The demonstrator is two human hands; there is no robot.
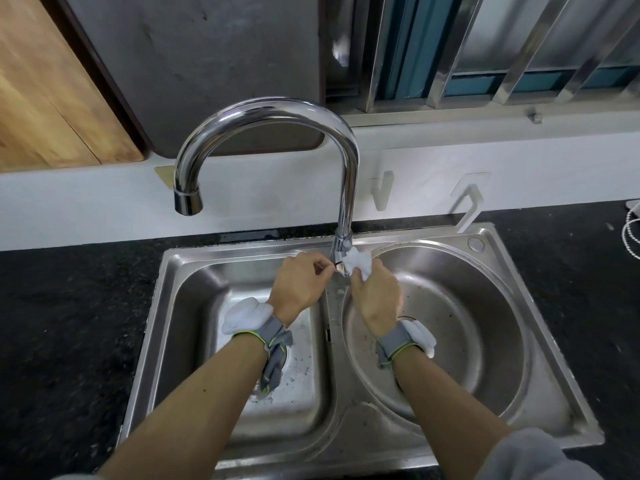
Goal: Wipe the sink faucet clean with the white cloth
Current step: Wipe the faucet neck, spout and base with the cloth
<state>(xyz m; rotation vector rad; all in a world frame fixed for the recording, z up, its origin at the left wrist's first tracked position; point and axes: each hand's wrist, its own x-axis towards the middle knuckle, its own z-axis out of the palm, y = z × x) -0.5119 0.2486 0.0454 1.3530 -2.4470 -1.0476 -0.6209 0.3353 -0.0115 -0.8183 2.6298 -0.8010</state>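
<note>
Right hand point(375, 294) grips white cloth point(358, 262); left hand point(298, 284) pinches faucet point(341, 251) base above steel sink point(540, 306).

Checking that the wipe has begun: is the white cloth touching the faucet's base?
Touching. In the head view the white cloth, gripped by the right hand, presses against the faucet base with no gap.

1. Sink point(540, 386): stainless steel, two bowls; left bowl rectangular, right bowl round; water drops on the left bowl's floor.
2. Counter point(69, 323): dark, speckled, around the sink on both sides.
3. Ledge point(86, 206): white, running along behind the counter.
4. Board point(45, 95): wooden, leaning on the wall, top left.
5. Panel point(214, 64): grey, dark-edged, beside the board.
6. Hooks point(382, 188): two, white, stuck on the ledge's face.
7. Window bars point(446, 53): metal, slanted, top right.
8. Cord point(632, 230): white, beaded, right edge.
</note>
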